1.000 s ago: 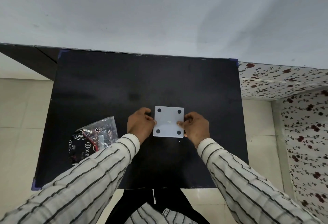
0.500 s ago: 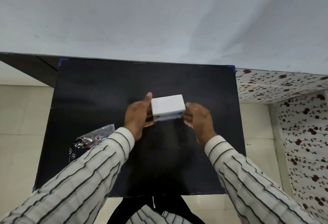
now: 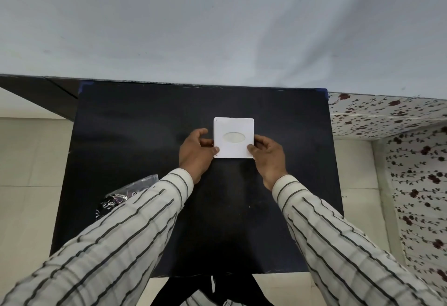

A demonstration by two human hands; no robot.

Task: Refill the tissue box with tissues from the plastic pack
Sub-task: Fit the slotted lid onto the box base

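A white square tissue box (image 3: 233,147) rests on the black table (image 3: 145,136) near its middle, with its oval opening facing up. My left hand (image 3: 196,154) grips the box's left side and my right hand (image 3: 268,158) grips its right side. The plastic pack (image 3: 128,193), crinkled and clear with dark print, lies at the table's left front, partly hidden under my left sleeve. Whether tissues sit inside the box is hard to tell; the oval looks pale grey.
The table stands against a grey-white wall at the back. Pale floor tiles show on the left, and a flowered cloth surface (image 3: 399,121) lies to the right of the table.
The box was upside down with its four dark feet showing, then was lifted and turned over. It now sits opening-up, a little farther back on the table, both hands still on it.
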